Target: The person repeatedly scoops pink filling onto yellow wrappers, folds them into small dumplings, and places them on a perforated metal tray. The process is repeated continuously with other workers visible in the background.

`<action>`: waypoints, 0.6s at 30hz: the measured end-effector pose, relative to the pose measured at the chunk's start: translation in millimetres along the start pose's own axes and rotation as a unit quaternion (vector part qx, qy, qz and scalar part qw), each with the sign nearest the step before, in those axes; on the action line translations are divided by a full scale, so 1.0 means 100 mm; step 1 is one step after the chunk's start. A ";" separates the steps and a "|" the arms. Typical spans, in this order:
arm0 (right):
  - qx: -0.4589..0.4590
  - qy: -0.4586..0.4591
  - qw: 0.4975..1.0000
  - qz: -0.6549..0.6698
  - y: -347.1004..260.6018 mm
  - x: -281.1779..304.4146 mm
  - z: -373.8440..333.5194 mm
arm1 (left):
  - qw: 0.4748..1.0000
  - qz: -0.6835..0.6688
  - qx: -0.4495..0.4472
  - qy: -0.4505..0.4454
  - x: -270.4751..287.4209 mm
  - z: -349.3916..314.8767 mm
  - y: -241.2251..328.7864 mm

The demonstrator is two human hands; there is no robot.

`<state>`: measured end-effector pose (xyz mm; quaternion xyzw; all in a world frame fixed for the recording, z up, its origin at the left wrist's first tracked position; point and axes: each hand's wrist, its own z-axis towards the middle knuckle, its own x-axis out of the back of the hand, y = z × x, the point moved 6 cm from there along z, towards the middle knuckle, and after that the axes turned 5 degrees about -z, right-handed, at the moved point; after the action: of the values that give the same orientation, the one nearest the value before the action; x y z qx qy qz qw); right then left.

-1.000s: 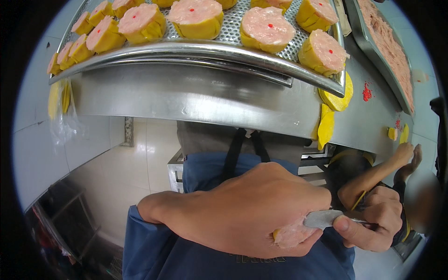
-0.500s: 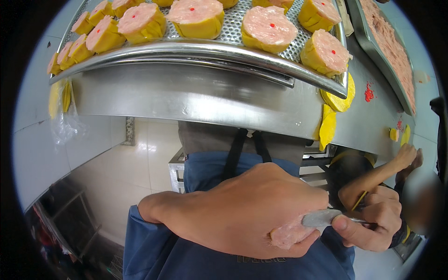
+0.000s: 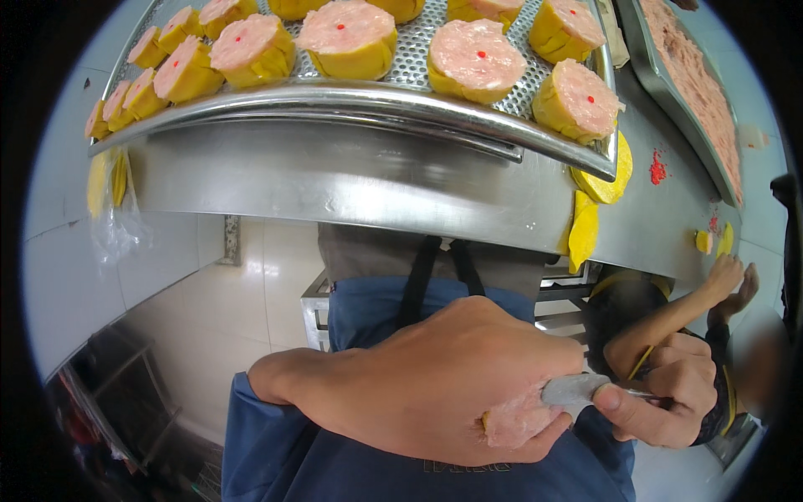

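Observation:
In front of my body, my left hand [image 3: 443,376] is curled into a ring around a dumpling [image 3: 512,422]. Pink minced meat shows at its top, with a sliver of yellow wrapper at one edge; my fingers hide the rest. My right hand [image 3: 665,397] grips a small metal spreader [image 3: 577,390] by its handle. The spreader's flat blade lies against the meat, close to my left thumb and forefinger. Beyond my hands, several finished dumplings [image 3: 347,40] with yellow wrappers and red dots stand on a perforated metal tray [image 3: 351,94].
The tray's rim overhangs the steel table [image 3: 335,180]. Yellow wrappers [image 3: 584,233] lie by its right corner, near red bits [image 3: 657,167]. A pan of minced meat [image 3: 698,92] stands far right. A co-worker's hands [image 3: 732,280] are at the right; a plastic bag [image 3: 117,209] hangs left.
The meat in my left hand has shifted shape slightly under the spreader, and a yellow wrapper edge shows more plainly. Both hands stay nearly in place. The co-worker's hands have moved slightly.

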<state>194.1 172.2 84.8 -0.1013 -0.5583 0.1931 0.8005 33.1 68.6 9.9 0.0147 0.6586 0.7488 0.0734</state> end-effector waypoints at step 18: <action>-0.019 0.016 1.000 0.005 0.01 0.01 -0.05 | 0.997 -0.048 0.056 -0.016 0.01 -0.03 -0.02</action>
<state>198.7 173.8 83.2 -0.1224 -0.5487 0.1848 0.8061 32.4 66.1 7.7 -0.0007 0.6983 0.7058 0.1194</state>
